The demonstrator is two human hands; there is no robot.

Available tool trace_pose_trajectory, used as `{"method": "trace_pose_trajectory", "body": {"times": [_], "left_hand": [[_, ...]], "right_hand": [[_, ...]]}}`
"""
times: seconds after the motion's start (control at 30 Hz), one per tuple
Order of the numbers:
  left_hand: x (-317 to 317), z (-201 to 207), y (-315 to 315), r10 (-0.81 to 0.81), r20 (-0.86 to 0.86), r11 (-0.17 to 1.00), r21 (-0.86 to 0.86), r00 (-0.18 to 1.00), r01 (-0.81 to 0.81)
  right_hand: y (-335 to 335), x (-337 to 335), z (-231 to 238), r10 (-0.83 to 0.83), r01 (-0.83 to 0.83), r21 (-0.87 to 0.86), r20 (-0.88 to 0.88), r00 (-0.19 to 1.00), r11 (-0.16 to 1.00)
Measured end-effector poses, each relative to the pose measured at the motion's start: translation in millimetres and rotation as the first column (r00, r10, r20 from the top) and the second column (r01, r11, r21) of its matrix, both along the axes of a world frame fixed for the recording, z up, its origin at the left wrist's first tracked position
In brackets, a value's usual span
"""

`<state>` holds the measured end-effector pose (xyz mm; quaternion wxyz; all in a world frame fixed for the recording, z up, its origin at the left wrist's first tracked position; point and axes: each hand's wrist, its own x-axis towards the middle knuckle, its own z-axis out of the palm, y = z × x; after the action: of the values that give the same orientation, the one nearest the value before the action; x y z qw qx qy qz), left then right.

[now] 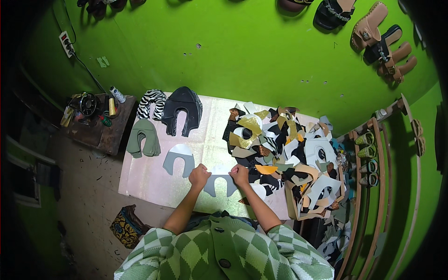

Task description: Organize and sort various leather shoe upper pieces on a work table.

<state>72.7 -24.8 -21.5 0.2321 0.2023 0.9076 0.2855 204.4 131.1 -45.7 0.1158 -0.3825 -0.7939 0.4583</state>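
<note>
Over the front of the table (214, 121), a grey U-shaped shoe upper piece (221, 179) with a white top strip is stretched between my two hands. My left hand (199, 176) pinches its left edge, fingers closed, and my right hand (239, 175) grips the right edge in the same way. Just left of my left hand lies a similar grey and white upper piece (178, 162). Farther left are a stack of olive green U-shaped pieces (143, 140), zebra-print ones (150, 99) and a black stack (185, 105).
A large heap of mixed cut scraps (275, 135) covers the table's right side, spilling around a box (317, 214). At left stands a small sewing table (103, 135) with thread spools. Sandals hang on the green wall, and a wooden rack (380, 186) holds green shoes at right.
</note>
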Motion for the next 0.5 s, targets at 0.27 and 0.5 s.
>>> {"method": "trace_pose_trajectory", "body": {"times": [0.27,0.5], "left_hand": [[30,-10,-7,-0.261,-0.505,0.96,-0.048,0.823,0.275],[38,-4,-38,-0.376,-0.658,0.915,-0.155,0.652,0.372]], "right_hand": [[-42,13,18,0.37,-0.384,0.573,0.148,0.917,0.724],[-47,32,20,0.175,-0.379,0.62,0.364,0.915,0.687]]}}
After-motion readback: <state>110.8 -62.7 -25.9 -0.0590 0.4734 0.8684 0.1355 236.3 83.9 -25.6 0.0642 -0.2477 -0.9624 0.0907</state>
